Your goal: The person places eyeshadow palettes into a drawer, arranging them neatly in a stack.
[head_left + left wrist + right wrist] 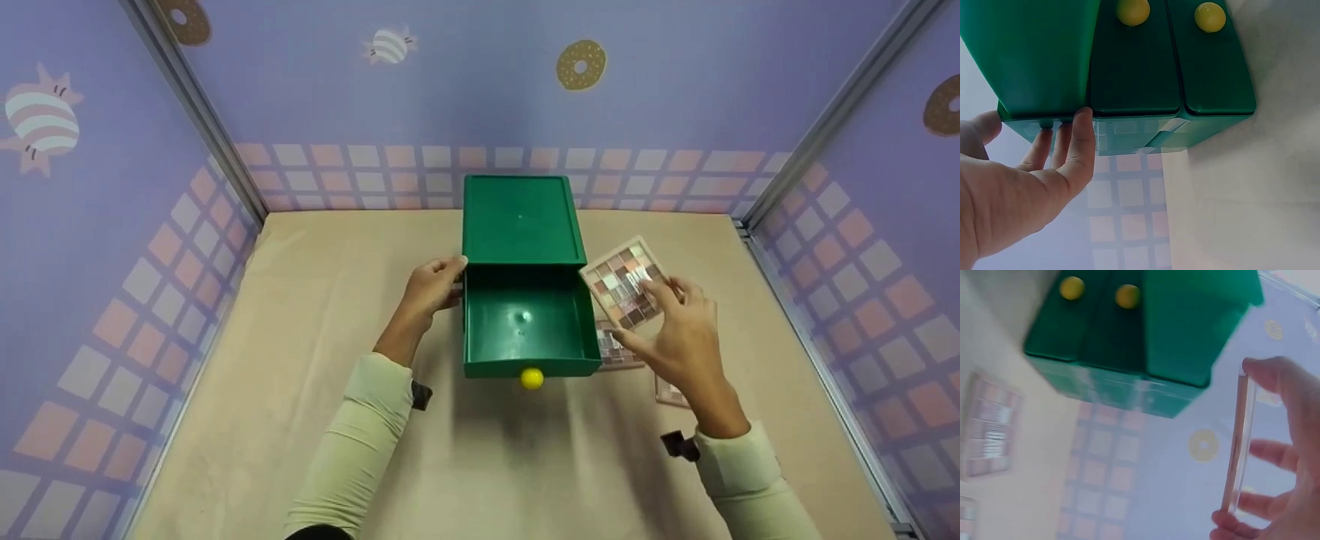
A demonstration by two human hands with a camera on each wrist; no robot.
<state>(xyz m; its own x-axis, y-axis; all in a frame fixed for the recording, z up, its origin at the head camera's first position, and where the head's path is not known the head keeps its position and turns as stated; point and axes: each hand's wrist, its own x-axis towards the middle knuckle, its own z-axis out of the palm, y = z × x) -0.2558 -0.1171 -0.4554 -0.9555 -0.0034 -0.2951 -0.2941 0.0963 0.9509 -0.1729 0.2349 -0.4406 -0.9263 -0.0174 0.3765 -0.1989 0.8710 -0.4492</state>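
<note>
A green drawer cabinet (521, 221) stands mid-table with its top drawer (529, 330) pulled out and nothing inside it. My left hand (431, 289) holds the cabinet's left side near the front, thumb at the top edge and fingers against the side wall (1129, 135). An eyeshadow palette (619, 289) with a grid of brown and pink shades is tilted in my right hand (679, 334), gripped by its edges between thumb and fingers. The palette's thin side (1237, 444) shows in the right wrist view. It is just right of the drawer.
Below the held palette, a second palette (619, 352) lies beside the cabinet. Another palette (670, 391) lies further right, partly behind my right wrist. A yellow knob (532, 379) sticks out from the drawer front. Two lower drawers (1213, 67) are closed. Patterned walls (480, 90) enclose the table.
</note>
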